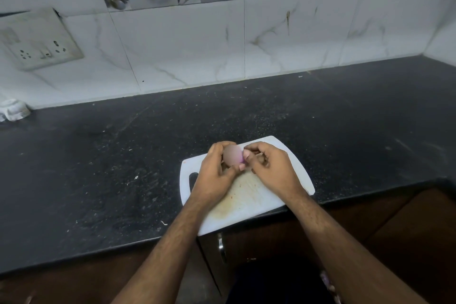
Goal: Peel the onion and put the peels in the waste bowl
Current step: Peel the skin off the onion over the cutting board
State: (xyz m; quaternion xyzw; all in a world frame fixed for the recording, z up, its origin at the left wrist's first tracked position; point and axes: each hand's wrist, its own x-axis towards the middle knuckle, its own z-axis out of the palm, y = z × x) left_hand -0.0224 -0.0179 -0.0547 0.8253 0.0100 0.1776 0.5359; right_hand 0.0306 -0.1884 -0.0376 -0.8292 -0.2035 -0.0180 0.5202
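Over a white cutting board (291, 155), the left hand (217, 170) is cradling the onion (232, 155) while the right hand (269, 168) is pinching its skin; peeling looks barely begun (no waste bowl visible).

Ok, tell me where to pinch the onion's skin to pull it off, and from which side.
Probably at the end facing the right hand, where purple shows on the onion: the skin seems already lifted there. Come in from the right with thumb and fingertip, while the left hand cradles the onion above the cutting board.
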